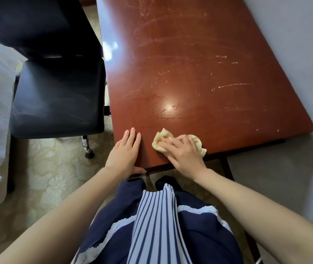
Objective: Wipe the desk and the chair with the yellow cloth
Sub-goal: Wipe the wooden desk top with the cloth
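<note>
Yellow cloth (160, 141) lies bunched on the bench (199, 63) directly under the right hand (184, 153), with folds showing past the fingertips and past the outer side of the palm. Right hand: fingers laid across the cloth, close together, pressing it onto the surface; whether the thumb hooks under the cloth cannot be told. Left hand (126, 149): flat on the bench just beside the cloth and not touching it, fingers straight and together, thumb along the near edge; it holds nothing and appears to serve as a brace. Step in hand, as judged: wiping the bench, at the near corner closest to the body. Pale streaks (229, 86) and scratch marks cover the surface beyond both hands, so most of the top is probably not yet finished, though wear and dirt cannot be told apart. Next move calls for: downward pressure on the cloth, strokes carried away from the hands toward the far end, and the left hand lifted clear when the stroke path reaches it. The chair (56, 96), dark and padded, stands beyond and to the outer side of the left hand, close beside the bench edge; it is judged the step after the bench. Containers: none shows in view, so no contents are to be reported.
</note>
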A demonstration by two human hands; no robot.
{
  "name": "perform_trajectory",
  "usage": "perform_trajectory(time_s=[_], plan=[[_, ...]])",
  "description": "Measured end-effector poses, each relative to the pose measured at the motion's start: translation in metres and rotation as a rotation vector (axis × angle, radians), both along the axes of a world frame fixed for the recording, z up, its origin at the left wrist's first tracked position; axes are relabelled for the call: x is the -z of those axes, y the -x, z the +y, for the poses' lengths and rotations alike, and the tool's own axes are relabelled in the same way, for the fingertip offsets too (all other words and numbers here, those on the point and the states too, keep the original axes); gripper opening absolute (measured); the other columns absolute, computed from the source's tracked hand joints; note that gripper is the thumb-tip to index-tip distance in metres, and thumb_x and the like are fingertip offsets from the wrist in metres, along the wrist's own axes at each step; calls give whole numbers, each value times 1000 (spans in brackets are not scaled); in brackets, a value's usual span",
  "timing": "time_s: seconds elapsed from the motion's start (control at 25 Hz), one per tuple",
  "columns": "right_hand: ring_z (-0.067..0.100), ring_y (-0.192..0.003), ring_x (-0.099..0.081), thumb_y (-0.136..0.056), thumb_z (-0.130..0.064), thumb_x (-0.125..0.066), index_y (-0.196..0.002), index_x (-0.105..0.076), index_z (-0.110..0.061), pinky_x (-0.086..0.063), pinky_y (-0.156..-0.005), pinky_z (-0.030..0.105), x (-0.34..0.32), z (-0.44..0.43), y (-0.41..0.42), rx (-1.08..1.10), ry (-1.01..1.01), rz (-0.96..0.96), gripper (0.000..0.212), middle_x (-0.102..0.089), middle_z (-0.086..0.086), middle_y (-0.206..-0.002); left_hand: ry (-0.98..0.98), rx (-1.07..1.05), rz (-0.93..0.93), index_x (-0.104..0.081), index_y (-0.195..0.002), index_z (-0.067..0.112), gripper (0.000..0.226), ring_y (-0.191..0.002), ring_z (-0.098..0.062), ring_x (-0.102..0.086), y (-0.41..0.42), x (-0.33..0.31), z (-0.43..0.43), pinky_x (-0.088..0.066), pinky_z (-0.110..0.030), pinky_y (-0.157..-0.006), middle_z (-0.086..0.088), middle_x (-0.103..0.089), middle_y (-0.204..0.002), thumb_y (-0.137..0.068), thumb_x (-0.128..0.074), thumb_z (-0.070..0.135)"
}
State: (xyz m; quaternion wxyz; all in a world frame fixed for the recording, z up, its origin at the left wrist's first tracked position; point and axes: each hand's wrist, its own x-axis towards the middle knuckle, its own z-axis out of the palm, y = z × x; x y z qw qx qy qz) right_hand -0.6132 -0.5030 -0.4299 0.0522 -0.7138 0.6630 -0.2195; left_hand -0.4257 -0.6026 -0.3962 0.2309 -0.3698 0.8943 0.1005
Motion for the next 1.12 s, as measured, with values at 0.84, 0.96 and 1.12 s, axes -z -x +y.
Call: perform_trajectory(time_s=[0.84, 0.96, 1.12], plan=[[40, -95, -47, -85, -12, -66, -115, -67, -12, -40, -81, 40, 2, 97, 234, 904, 27, -17, 30, -62, 13, -113, 84, 225, 13, 12, -151, 12, 107, -146, -27, 11, 119, -10, 23, -4, -43, -118, -7, 18, -158, -83, -56, 61], [35, -109, -41, -91, -19, -58, -122, -62, -17, -34, -89, 35, -1, 84, 251, 1237, -37, -169, 31, -54, 9, -124, 69, 220, 11, 13, -151, 12, 108, -146, -28, 12, 133, -10, 27, -5, -43, -118, -7, 19, -158, -83, -58, 58], [30, -105, -41, -92, -18, -55, -121, -62, -23, -33, -86, 34, -5, 60, 210, 1319, -42, -218, 31, -55, 5, -125, 30, 142, -15, 14, -151, 13, 111, -144, -33, 18, 135, -10, 32, -7, -47, -117, -10, 21, -157, -81, -61, 57]])
